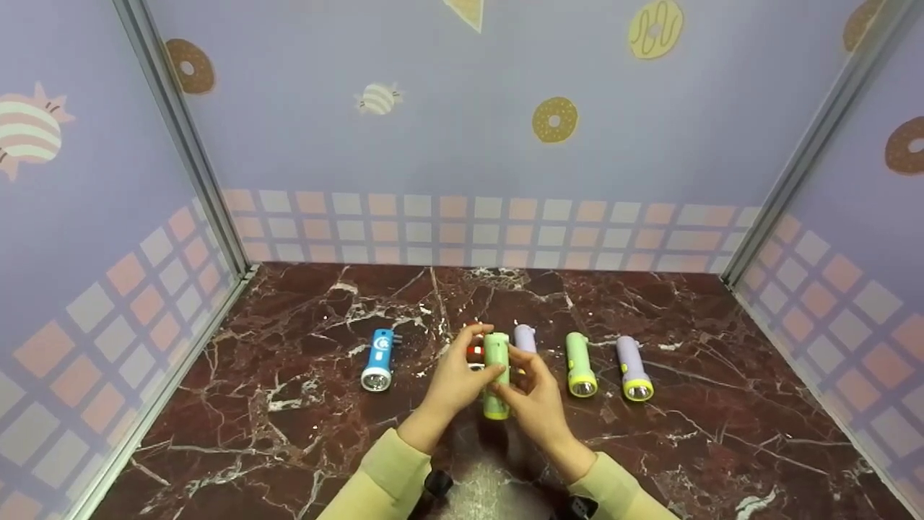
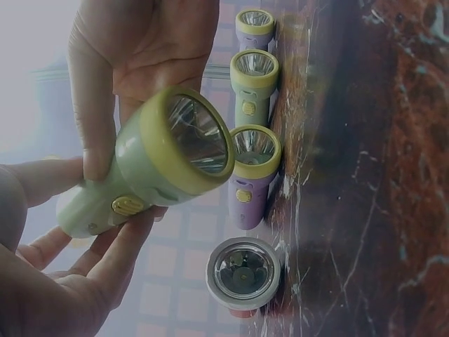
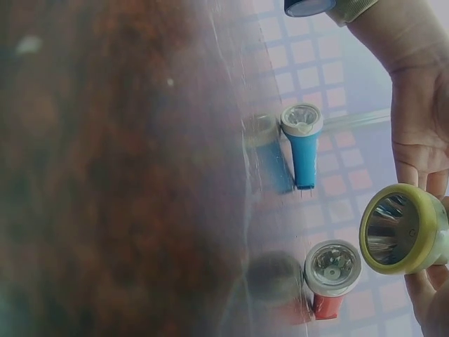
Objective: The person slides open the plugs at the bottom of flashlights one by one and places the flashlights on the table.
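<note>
Blue flashlight: a blue plastic flashlight (image 1: 379, 354) with a white rim and two prongs is lying leftmost on the dark red, white-veined tabletop (image 1: 289, 440), its lens facing the person.

Left hand: the left hand (image 1: 456, 372), emerging from a pale yellow-green sleeve (image 1: 393, 469), is pinching the mint-green flashlight's body between thumb and curled fingers.

Red flashlight: a red flashlight (image 3: 332, 277) with a greyish-white rim is lying on the tabletop, largely hiding behind the left hand in the head view.

Held flashlight: a mint-green plastic flashlight (image 1: 497, 352) with a yellow rim and a yellow switch is hanging between both hands, clear of the tabletop and in front of the row; its lens end is pointing toward the person.

Right hand: the right hand (image 1: 540, 404) is pinching the same body, its thumb pressing opposite the fingers.

Inner purple flashlight: a pale purple flashlight (image 1: 525, 338) with a yellow rim is lying partly concealed behind the right hand.

Second green flashlight: another mint-green flashlight (image 1: 578, 355), also yellow-rimmed, is lying just right of the right hand.

Outer purple flashlight: a second pale purple flashlight (image 1: 633, 361) with a yellow rim is occupying the row's right end.
</note>
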The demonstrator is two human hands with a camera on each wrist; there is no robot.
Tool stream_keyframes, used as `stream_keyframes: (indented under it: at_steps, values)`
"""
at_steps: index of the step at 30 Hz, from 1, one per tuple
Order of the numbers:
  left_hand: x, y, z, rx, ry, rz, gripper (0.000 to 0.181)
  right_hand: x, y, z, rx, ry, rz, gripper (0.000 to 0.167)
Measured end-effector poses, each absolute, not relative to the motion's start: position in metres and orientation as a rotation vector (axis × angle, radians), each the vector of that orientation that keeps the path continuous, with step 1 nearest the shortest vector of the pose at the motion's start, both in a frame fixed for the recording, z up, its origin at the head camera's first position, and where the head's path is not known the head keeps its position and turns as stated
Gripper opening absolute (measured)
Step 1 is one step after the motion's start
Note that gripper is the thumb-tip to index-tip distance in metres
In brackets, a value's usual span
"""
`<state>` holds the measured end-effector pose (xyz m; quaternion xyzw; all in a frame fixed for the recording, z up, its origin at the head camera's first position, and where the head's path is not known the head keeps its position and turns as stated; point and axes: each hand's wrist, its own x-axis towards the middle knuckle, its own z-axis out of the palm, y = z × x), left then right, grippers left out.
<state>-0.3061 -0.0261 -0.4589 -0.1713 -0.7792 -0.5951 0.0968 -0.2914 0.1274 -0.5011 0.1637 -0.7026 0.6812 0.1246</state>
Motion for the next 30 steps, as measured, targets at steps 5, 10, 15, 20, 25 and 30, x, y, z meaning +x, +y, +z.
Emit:
stream_keyframes:
  at_steps: [5,10,15,20,25,30]
  values:
    - [-0.3056,-0.0257,-0.4573,-0.512,-2.306,-1.784,0.055,-0.2912,0.1278,-0.4997,0.476,-2.056,1.973,0.060]
    - [-0.3062,-0.0258,-0.4577,-0.510,-2.311,-1.772,0.053,-0.2907,0.1275,-0.4990,0.464,-2.047,1.995,0.060]
    - [-0.3062,-0.0261,-0.4588,-0.508,-2.307,-1.747,0.051,-0.2905,0.1273,-0.5000,0.475,-2.035,1.991,0.059]
    - [-0.3059,-0.0252,-0.4599,-0.526,-2.280,-1.743,0.048,-0.2899,0.1275,-0.5008,0.480,-2.035,1.975,0.059]
    - [-0.3060,-0.0243,-0.4596,-0.541,-2.261,-1.717,0.046,-0.2892,0.1272,-0.5001,0.466,-2.039,1.983,0.059]
    - [-0.3058,-0.0245,-0.4596,-0.523,-2.281,-1.699,0.046,-0.2886,0.1269,-0.4999,0.461,-2.042,1.987,0.059]
